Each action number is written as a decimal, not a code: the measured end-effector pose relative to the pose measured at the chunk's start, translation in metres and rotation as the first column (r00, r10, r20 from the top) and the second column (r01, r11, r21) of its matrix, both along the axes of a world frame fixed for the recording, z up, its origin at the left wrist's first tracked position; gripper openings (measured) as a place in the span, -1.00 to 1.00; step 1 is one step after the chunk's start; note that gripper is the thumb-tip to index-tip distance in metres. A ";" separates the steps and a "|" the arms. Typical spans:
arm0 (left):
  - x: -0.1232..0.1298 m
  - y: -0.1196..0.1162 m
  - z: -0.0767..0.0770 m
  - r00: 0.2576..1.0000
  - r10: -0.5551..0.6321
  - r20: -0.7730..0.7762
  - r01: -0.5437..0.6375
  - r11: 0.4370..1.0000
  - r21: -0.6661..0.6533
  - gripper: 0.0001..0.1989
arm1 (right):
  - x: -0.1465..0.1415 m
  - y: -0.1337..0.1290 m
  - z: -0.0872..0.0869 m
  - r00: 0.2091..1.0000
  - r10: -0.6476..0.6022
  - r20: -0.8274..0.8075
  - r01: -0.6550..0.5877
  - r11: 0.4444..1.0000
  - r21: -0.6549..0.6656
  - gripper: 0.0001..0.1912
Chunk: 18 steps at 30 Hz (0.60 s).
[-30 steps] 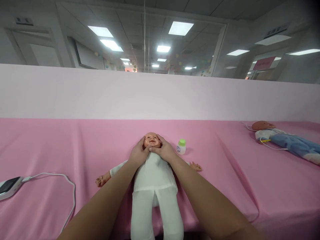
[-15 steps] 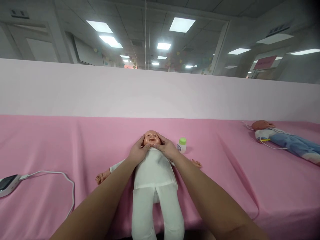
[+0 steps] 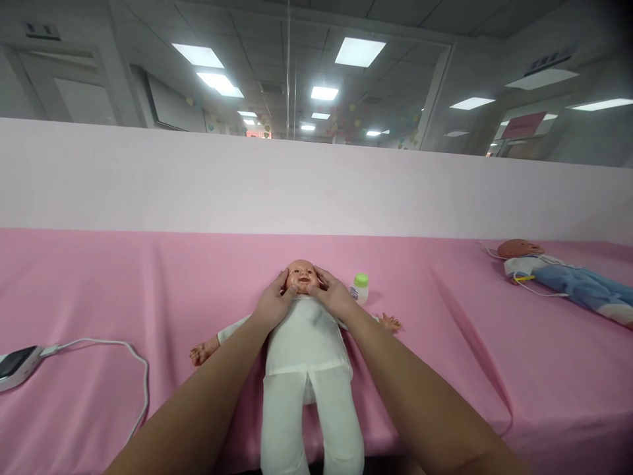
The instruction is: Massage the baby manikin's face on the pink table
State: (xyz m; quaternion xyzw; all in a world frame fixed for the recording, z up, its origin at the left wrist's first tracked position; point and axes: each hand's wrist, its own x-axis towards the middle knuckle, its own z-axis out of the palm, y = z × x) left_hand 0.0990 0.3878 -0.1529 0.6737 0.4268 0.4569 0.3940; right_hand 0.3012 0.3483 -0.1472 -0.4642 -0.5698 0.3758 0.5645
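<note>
A baby doll (image 3: 309, 336) in a white top and white trousers lies on its back in the middle, arms spread, head toward the wall. My left hand (image 3: 275, 300) cups the left side of its head, the thumb at the chin. From the other side my right hand (image 3: 333, 295) cups the head in the same way, thumb by the jaw. The doll's face shows between both hands, while the fingertips partly curl out of sight beside the head. Just right of my right hand stands a small clear jar (image 3: 359, 290) with a green lid.
A pink cloth (image 3: 198, 270) covers the table, with a white wall (image 3: 316, 191) behind it. At far right lies a second doll (image 3: 568, 277) in blue clothes with a thin tube. A white handheld device (image 3: 20, 367) with a cable lies at the left.
The doll's head has shifted very slightly to the right between my hands. Both hands keep their hold, and the jar stays put.
</note>
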 end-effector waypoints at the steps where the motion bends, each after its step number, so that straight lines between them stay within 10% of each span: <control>1: 0.001 -0.002 0.000 1.000 0.014 -0.012 -0.014 1.000 0.000 -0.21 | -0.002 0.000 -0.001 0.999 -0.007 0.035 0.007 1.000 0.001 -0.09; 18: -0.006 0.005 -0.008 0.999 0.044 -0.031 -0.042 0.997 0.072 -0.31 | -0.004 0.010 -0.012 1.000 0.009 -0.011 -0.009 1.000 0.019 -0.09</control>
